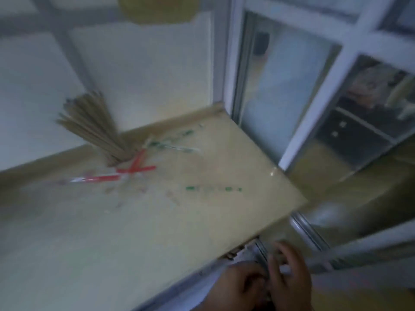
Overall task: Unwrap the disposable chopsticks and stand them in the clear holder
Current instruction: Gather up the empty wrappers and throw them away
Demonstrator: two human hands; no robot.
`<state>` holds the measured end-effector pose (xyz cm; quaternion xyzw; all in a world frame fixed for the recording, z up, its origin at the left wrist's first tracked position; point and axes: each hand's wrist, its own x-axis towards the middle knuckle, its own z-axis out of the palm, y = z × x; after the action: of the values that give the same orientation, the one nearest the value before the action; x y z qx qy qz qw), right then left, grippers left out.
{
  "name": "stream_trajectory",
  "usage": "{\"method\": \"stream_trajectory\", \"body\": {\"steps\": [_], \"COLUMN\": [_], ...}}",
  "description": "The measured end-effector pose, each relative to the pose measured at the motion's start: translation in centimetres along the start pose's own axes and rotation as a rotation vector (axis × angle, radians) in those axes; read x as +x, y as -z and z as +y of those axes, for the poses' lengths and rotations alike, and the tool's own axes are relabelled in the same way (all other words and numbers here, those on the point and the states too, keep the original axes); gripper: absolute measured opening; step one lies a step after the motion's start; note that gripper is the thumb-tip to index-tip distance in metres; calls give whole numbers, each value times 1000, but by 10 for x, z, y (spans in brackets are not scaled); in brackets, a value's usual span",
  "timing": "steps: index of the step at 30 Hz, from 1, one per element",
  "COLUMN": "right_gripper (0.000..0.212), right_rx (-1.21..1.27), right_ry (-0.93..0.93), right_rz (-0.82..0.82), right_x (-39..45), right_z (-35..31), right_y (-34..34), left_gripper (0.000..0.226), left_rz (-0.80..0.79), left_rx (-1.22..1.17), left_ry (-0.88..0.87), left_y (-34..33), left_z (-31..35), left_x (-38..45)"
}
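Left hand [241,286] and right hand [289,272], fingers curled around something too blurred to identify, work below the pale yellow tabletop [157,232]; peel lengthwise, then stand sticks among the bare wooden chopsticks [94,124] whose clear holder is indistinct.

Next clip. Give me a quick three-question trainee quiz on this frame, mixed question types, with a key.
1. True or false: the bundle of bare chopsticks lies flat on the counter.
2. What colours are the wrappers strewn by the bundle? A red and green; B blue and yellow; C black only.
3. Where are the left hand and right hand in the frame?

Key: 1 false, it stands leaning left. 2 A. 3 Bottom right, close together past the counter's edge; their grip is too blurred to tell.
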<state>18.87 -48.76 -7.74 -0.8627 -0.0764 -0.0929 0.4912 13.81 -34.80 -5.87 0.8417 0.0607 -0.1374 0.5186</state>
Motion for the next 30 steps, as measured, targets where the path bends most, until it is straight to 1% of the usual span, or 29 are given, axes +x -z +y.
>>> {"method": "stream_trajectory", "body": {"steps": [2, 3, 5, 7, 8, 11, 13, 16, 18, 20, 22, 24, 26, 28, 29, 30], "right_gripper": [41, 43, 36, 26, 30, 55, 58, 51, 45, 25, 14, 8, 7, 6, 4, 8], "right_rx": [-30, -65, -132, -231, -294, -500, -588, -679, -666, -604, -498, -386, -327, -324, -350, -408], "right_ry": [122, 175, 273, 398, 445, 528, 503, 500, 530, 623, 695, 668, 578, 561, 574, 594], "right_rz": [-126, -193, -275, -303, -331, -460, -551, -668, -711, -724, -752, -780, -781, -778, -800, -828], "right_x": [22, 34, 55, 78, 92, 140, 166, 184, 187, 189, 196, 212, 236, 267, 283, 298], "right_z": [-37, -45, -65, -74, -78, -70, -64, -55, -46, -39, -38, -51, -81, -112, -127, -139], "right_y": [-16, -29, -55, -79, -90, -122, -135, -148, -154, -159, -167, -180, -197, -223, -240, -257], "left_gripper": [26, 27, 24, 22, 23, 38, 49, 60, 67, 73, 80, 92, 99, 95, 88, 76], "left_rz": [129, 191, 303, 420, 447, 439, 424, 446, 481, 510, 495, 451, 421, 406, 430, 467], "left_rx": [-7, 12, 76, 154, 209, 401, 488, 578, 651, 717, 771, 767, 743, 753, 774, 799], "left_ry": [-34, -18, 53, 133, 187, 347, 424, 491, 503, 473, 425, 407, 424, 428, 398, 353], "left_y": [53, 76, 115, 150, 166, 208, 232, 264, 283, 298, 312, 325, 335, 342, 344, 344], "left_z": [1, -5, -23, -39, -47, -69, -78, -91, -97, -102, -111, -120, -127, -134, -139, -144], "left_x": [-11, -14, -18, -19, -19, -12, -9, 3, 15, 28, 42, 55, 64, 67, 68, 66]}}
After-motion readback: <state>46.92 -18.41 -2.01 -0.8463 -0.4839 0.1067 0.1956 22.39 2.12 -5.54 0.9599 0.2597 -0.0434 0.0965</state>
